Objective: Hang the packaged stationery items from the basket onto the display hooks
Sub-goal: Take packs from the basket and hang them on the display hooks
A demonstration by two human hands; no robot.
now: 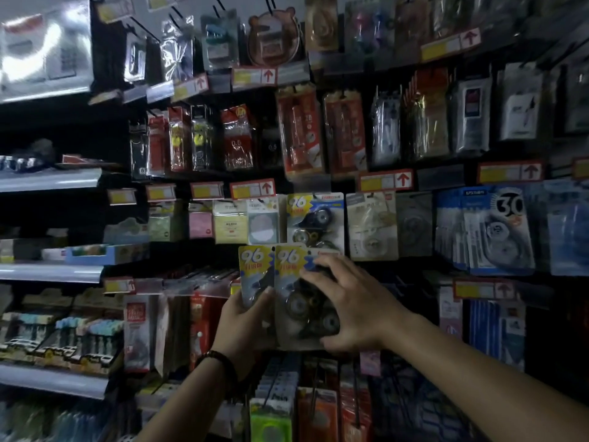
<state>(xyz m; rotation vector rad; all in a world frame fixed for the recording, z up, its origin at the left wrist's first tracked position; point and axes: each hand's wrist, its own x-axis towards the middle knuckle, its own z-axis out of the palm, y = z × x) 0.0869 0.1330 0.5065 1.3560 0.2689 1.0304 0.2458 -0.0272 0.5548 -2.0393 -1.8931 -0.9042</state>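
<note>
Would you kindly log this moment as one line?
left hand: holds two "96" packs | right hand: on front pack | hanging: pending

A dimly lit stationery shop is shown. The far wall is covered with a dark display panel, on which rows of carded and bagged goods are hung from hooks (pixel 220 3). Yellow-and-red price labels (pixel 253 188) with red arrows are clipped beneath each row. On the left, grey shelves (pixel 51 180) are stocked with boxed items. Identical correction tape packs (pixel 315 218) marked "96" are seen among the hung goods.
</note>
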